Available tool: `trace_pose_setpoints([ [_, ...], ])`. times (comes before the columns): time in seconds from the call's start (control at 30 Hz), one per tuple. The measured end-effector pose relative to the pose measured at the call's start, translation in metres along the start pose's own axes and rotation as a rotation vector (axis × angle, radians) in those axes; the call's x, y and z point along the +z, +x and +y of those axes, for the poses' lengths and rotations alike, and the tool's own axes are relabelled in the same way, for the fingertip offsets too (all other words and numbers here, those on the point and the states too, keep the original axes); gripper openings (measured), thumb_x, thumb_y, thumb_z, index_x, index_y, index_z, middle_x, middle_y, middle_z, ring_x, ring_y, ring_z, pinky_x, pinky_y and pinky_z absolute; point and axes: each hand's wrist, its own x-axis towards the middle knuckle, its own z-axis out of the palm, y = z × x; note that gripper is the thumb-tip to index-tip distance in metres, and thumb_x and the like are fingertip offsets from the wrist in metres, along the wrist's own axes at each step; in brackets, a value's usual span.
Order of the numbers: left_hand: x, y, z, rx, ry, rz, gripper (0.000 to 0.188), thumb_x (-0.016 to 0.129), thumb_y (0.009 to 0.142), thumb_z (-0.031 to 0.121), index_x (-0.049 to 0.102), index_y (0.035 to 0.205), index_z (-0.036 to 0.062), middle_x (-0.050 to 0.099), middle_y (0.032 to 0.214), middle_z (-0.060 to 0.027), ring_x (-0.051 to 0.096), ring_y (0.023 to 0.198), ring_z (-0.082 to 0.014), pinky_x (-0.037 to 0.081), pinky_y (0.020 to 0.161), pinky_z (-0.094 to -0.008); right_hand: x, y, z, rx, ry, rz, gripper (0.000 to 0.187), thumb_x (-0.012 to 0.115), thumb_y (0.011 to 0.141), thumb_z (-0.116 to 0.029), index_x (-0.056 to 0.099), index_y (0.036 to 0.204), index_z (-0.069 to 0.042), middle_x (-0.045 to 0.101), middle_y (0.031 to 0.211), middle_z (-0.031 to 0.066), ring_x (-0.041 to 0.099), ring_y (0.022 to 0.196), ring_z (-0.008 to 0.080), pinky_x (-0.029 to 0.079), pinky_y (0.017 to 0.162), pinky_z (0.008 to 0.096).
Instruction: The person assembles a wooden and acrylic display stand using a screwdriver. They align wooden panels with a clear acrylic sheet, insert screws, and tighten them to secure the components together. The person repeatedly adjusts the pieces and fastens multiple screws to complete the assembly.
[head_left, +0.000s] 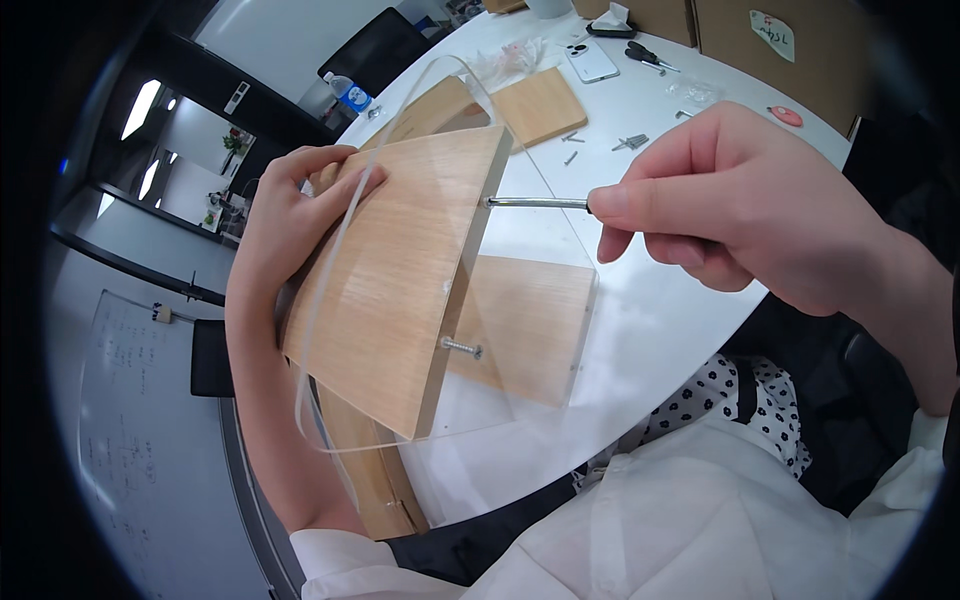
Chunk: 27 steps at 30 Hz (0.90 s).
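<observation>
My left hand (290, 215) is closed round the far left side of a light wooden board (385, 270), thumb on its face. A clear plastic panel (512, 385) with rounded corners lies along the board's right edge. My right hand (720, 200) pinches a screwdriver (540, 203) held level; its handle is mostly hidden in the fingers. The shaft's tip meets the board's edge near the upper corner. Lower on that edge, a silver screw (462, 348) sticks out partway. More wooden pieces (365, 460) stand beneath and behind the board.
On the white table (640, 330) lie a square wooden board (540, 108), loose screws (630, 143), a phone (592, 62), a black-handled tool (650, 57), plastic bags (505, 62) and a red object (786, 116). A water bottle (348, 93) stands far left; a cardboard box (780, 70) stands far right.
</observation>
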Motion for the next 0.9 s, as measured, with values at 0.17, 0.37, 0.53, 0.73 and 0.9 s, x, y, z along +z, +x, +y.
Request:
trace_pose_setpoints([
  [0.17,0.003,0.001,-0.012,-0.029,0.006,0.018,0.071,0.080,0.075,0.059,0.073,0.113,-0.0009,0.072,0.098,-0.0178,0.070,0.084,-0.0234,0.055,0.079,-0.0352,0.005,0.000,0.025,-0.806,-0.678,0.302,0.019,0.070,0.090,-0.011,0.063,0.095,0.006,0.056,0.074,0.0044,0.055,0.070,0.0137,0.040,0.056,0.0256],
  [0.37,0.002,0.003,-0.010,-0.013,-0.006,0.017,0.076,0.080,0.073,0.064,0.074,0.113,0.0000,0.072,0.100,-0.0175,0.070,0.085,-0.0249,0.055,0.080,-0.0366,0.005,0.006,0.040,-1.266,-1.363,0.580,0.026,0.073,0.080,-0.011,0.066,0.096,0.007,0.052,0.070,0.0076,0.052,0.056,0.0168,0.037,0.043,0.0285],
  [0.53,0.002,0.005,-0.012,-0.004,-0.011,-0.021,0.076,0.079,0.074,0.064,0.074,0.113,-0.0017,0.072,0.099,-0.0183,0.070,0.087,-0.0252,0.055,0.081,-0.0376,0.006,0.001,0.036,-1.156,-1.420,0.464,0.019,0.072,0.081,-0.010,0.066,0.091,0.005,0.052,0.067,0.0068,0.051,0.052,0.0170,0.035,0.041,0.0296],
  [0.73,0.002,0.003,-0.005,0.021,-0.008,-0.016,0.074,0.079,0.076,0.062,0.074,0.113,-0.0025,0.072,0.099,-0.0174,0.069,0.087,-0.0246,0.054,0.080,-0.0371,0.006,0.006,0.033,-1.055,-1.062,0.402,0.015,0.070,0.089,-0.007,0.061,0.082,0.003,0.052,0.065,0.0095,0.052,0.052,0.0229,0.037,0.046,0.0336],
  [0.9,0.002,0.002,0.006,-0.014,0.050,-0.035,0.059,0.072,0.082,0.050,0.074,0.115,0.0010,0.073,0.100,-0.0156,0.067,0.089,-0.0219,0.050,0.087,-0.0346,0.006,0.008,0.030,-0.925,-0.776,0.354,0.017,0.065,0.094,-0.006,0.062,0.080,0.004,0.053,0.061,0.0114,0.049,0.052,0.0212,0.037,0.049,0.0341],
])
